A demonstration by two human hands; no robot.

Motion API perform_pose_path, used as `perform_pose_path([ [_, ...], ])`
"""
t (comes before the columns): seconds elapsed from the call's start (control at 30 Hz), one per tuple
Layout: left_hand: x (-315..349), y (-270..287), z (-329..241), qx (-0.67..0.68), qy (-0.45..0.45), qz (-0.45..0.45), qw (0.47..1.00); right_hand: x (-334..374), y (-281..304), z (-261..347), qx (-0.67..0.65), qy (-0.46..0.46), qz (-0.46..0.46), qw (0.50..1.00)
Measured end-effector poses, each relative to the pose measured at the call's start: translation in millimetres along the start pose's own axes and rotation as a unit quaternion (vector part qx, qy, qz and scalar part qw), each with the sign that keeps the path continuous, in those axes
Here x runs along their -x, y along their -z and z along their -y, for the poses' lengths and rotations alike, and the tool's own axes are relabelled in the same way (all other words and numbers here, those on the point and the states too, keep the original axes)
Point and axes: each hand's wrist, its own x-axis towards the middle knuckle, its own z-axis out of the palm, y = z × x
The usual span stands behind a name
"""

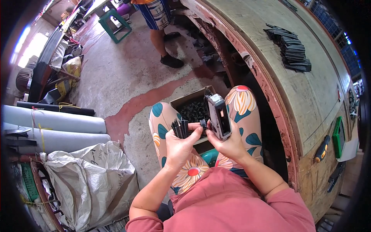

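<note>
1) Right, both hands are up over the lap, and the left hand (pixel 181 145) has its grip closed round a bundle of black strips (pixel 180 128), their ends standing up above the fist
2) Across to the right hand (pixel 228 144), grip wrapped round a dark stapler-like tool (pixel 219 116), tilted with its pale-topped end away from the body
3) And right in the middle, a small black piece (pixel 203 123) sits between the fingertips of the two hands, beside the tool; which fingers bear its weight, I cannot tell
4) Just beyond the hands, between the patterned knees, there's an open box (pixel 189 94) with a heap of small black pieces (pixel 194 111) inside
5) Over on the right, the wooden counter (pixel 313 108) carries a pile of more dark strips (pixel 291 49), with a yellow-and-black-handled tool (pixel 321 149) nearer the body and a green-framed object (pixel 339 137) just beside it
6) Off to the left, pale rolls (pixel 54 119) lie behind a crumpled white sack (pixel 92 178), while another person (pixel 156 17) stands farther up the floor near a green stool (pixel 103 26)
</note>
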Motion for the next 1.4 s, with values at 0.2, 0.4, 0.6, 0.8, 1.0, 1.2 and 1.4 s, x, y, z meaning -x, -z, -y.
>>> perform_pose_path([
  [0.2, 3.5, -3.4, 2.0, -0.051, -0.064, -0.025, 0.996, 1.8, -3.4, 4.4, -0.028, -0.030, -0.011, 0.999],
  [0.4, 3.3, -6.4, 9.0, -0.059, -0.097, -0.029, 0.993, 2.8, -4.0, 1.5, -0.017, -0.028, -0.023, 0.999],
  [0.6, 0.8, -8.0, 13.5, -0.082, -0.109, -0.049, 0.989, 3.7, -4.9, 1.8, -0.009, -0.026, -0.035, 0.999],
  [0.8, 1.6, 0.1, 2.2, -0.135, -0.121, -0.041, 0.983, 5.2, -2.7, -4.0, 0.014, -0.005, -0.018, 1.000],
  [1.0, -15.2, 43.1, -27.9, -0.258, -0.200, -0.022, 0.945, 10.9, 13.0, -6.4, 0.203, 0.124, 0.095, 0.967],
  [1.2, -8.2, 60.5, -70.4, -0.412, -0.144, 0.017, 0.900, 18.5, 10.2, -20.1, 0.281, 0.122, 0.157, 0.939],
  [1.4, -2.2, 60.8, -67.0, -0.438, -0.213, 0.058, 0.871, 17.7, 2.9, -16.0, 0.276, 0.145, 0.168, 0.935],
])
